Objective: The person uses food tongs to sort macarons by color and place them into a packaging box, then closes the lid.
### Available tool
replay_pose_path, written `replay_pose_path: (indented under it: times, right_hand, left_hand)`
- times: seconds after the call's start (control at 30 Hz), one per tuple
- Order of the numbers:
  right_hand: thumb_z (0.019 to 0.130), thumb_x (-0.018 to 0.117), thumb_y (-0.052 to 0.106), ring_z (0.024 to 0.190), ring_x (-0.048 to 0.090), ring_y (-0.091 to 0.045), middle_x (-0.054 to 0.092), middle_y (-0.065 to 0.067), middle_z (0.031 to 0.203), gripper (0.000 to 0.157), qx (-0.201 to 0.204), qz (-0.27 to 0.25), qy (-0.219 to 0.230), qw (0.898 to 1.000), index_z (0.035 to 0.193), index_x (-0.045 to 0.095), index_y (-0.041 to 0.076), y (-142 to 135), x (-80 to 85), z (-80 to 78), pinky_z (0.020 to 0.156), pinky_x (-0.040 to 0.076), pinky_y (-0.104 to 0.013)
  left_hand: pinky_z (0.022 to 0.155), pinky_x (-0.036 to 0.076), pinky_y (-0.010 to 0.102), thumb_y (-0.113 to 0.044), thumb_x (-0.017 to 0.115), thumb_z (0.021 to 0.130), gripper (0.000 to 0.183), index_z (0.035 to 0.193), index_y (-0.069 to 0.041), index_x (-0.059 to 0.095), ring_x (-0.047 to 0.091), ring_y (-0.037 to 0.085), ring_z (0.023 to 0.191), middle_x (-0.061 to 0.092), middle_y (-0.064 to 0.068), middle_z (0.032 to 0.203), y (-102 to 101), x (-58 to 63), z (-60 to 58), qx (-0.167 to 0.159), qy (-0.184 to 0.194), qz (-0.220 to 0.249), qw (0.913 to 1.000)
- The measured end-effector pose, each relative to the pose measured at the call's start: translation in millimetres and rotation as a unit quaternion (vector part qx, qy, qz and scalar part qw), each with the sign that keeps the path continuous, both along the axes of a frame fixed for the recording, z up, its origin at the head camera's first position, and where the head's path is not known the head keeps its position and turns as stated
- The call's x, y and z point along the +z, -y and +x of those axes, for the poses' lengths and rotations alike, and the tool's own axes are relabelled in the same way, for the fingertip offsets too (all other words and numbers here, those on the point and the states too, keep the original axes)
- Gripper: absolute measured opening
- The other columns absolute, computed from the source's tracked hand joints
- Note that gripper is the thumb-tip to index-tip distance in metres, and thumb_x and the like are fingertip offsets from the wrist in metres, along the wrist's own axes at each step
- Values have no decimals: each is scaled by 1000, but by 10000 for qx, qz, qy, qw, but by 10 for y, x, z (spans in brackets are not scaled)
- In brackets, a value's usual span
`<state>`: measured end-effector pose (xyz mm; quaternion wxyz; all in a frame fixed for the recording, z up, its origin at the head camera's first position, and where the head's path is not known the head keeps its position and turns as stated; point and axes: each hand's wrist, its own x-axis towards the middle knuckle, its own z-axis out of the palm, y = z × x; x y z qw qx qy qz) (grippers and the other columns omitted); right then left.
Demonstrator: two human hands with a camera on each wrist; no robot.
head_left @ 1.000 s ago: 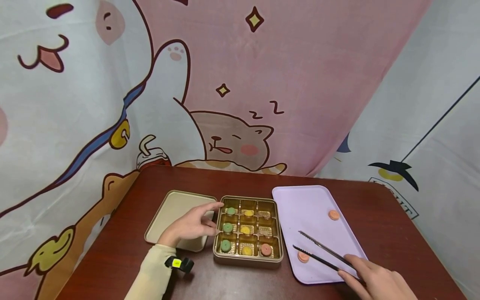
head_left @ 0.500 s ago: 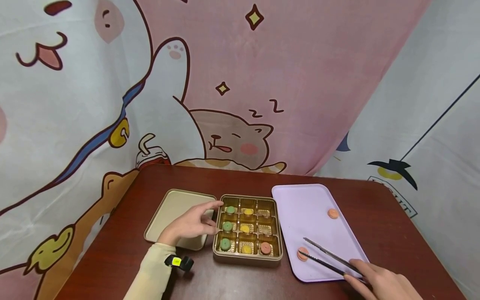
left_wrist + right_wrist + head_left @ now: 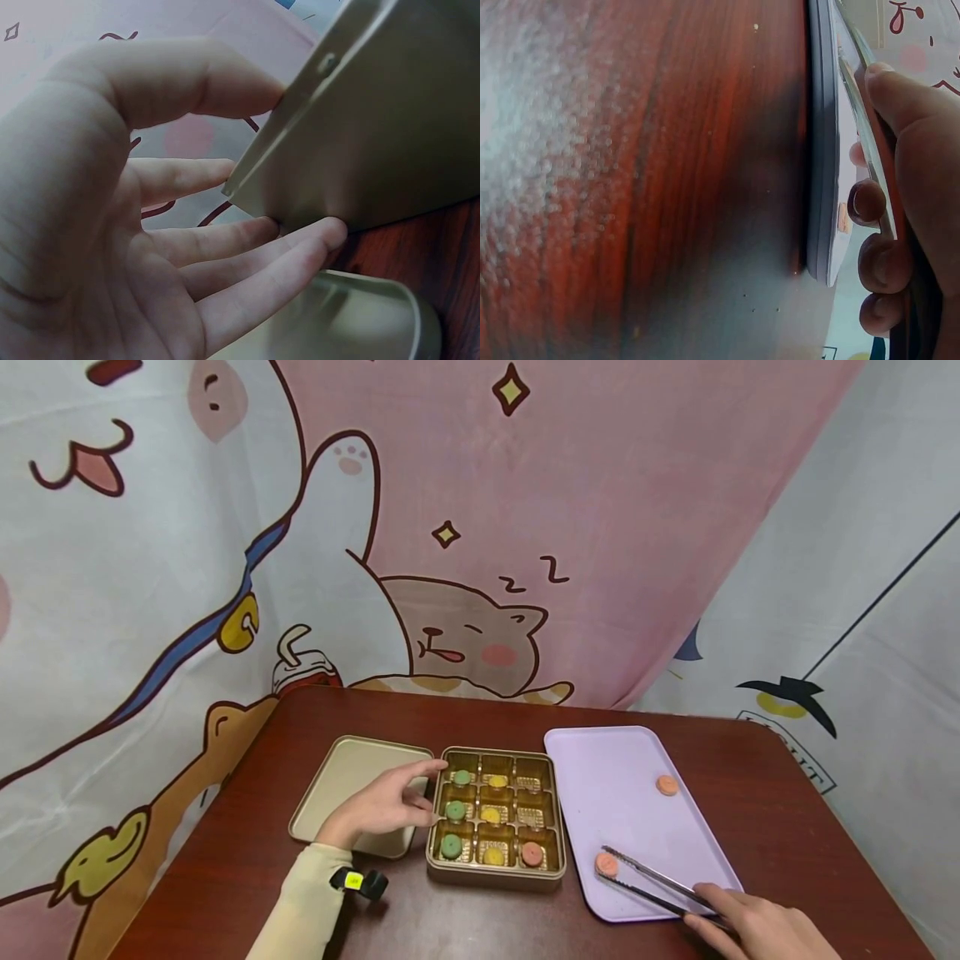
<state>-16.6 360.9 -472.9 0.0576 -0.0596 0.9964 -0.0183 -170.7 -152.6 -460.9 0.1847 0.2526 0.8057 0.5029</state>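
A square tin with a gold compartment insert holds green macarons in its left column, yellow macarons in the middle one and a pink macaron at front right. My left hand rests its spread fingertips against the tin's left side. My right hand grips black tongs. Their tips stand on either side of a pink macaron near the front left of the lilac tray; whether they touch it is hard to tell.
Another pink macaron lies by the tray's right edge. The tin's lid lies left of the tin, partly under my left hand. A printed cloth hangs behind the dark wooden table.
The tongs have shifted slightly down and right, so their tips now flank the front macaron, with their arms closer together. My left hand keeps its place on the tin.
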Motion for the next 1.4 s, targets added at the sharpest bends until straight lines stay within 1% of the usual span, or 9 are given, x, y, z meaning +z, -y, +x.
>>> replay_pose_path:
  times: [0.2, 0.33, 0.47, 0.63, 0.73, 0.97, 1.07, 1.23, 1.4]
  right_hand:
    - [90, 65, 72, 59, 40, -1, 56, 22, 73, 49, 57, -37, -44, 10000, 109, 72, 28, -6, 5, -7, 51, 42, -23]
    - [90, 67, 70, 59, 41, 1, 59, 25, 74, 45, 140, -93, -152, 9997, 108, 73, 29, -4, 14, 0, 52, 46, -23]
    - [91, 68, 68, 58, 40, 2, 57, 27, 72, 42, 210, -164, -253, 9993, 107, 74, 30, 1, 18, 8, 51, 44, -22]
    - [91, 71, 65, 58, 39, 2, 59, 26, 73, 42, 246, -175, -320, 9990, 108, 76, 27, 4, 13, 21, 51, 44, -22]
    - [91, 72, 63, 58, 39, 2, 57, 26, 72, 40, 287, -175, -343, 9988, 108, 75, 27, 7, 12, 20, 51, 43, -21]
    - [91, 73, 60, 59, 40, 3, 64, 24, 78, 36, 340, -120, -324, 9988, 108, 75, 28, 9, 15, 17, 52, 45, -22]
    - [91, 74, 59, 59, 40, 4, 64, 24, 78, 35, 338, -129, -325, 9988, 107, 75, 28, 15, 11, 20, 51, 44, -21]
    - [91, 73, 61, 59, 42, 5, 68, 24, 79, 37, 294, -143, -364, 9988, 108, 76, 27, 24, -4, 8, 53, 49, -21]
    - [91, 71, 64, 60, 46, 6, 73, 20, 86, 45, 167, -138, -342, 9992, 113, 78, 25, 10, -26, -6, 58, 56, -22]
  left_hand:
    - [86, 61, 26, -5, 79, 90, 82, 162, -6, 38, 74, 26, 104, 41, 26, 160, 5, 10, -7, 10, -46, 3, 10000]
    - [86, 61, 26, -5, 79, 90, 82, 161, -6, 38, 74, 26, 104, 41, 26, 160, 6, 13, -11, 11, -36, 0, 10000]
    - [86, 61, 26, -6, 79, 90, 82, 162, -6, 38, 74, 26, 104, 41, 26, 160, 5, 17, -8, 15, -18, 5, 10000]
    - [87, 61, 27, -6, 79, 90, 83, 162, -5, 37, 73, 27, 104, 40, 27, 161, 7, 22, -2, 7, 3, 12, 10000]
    - [87, 61, 27, -5, 78, 90, 83, 162, -5, 37, 73, 26, 104, 40, 27, 161, 8, 18, 3, 3, 0, 11, 10000]
    - [87, 61, 26, -6, 79, 90, 83, 162, -6, 37, 73, 26, 104, 40, 26, 161, 12, -6, 2, 1, 23, 16, 10000]
    - [87, 61, 26, -7, 80, 90, 83, 162, -6, 37, 73, 27, 105, 40, 26, 161, 12, -8, -2, 8, 38, 27, 10000]
    - [87, 61, 27, -7, 80, 90, 83, 162, -7, 38, 73, 27, 105, 40, 25, 161, 10, 1, -3, 17, 37, 23, 10000]
    - [88, 61, 27, -7, 80, 90, 83, 162, -6, 37, 73, 28, 106, 40, 26, 161, 10, -3, -4, 3, 62, 41, 10000]
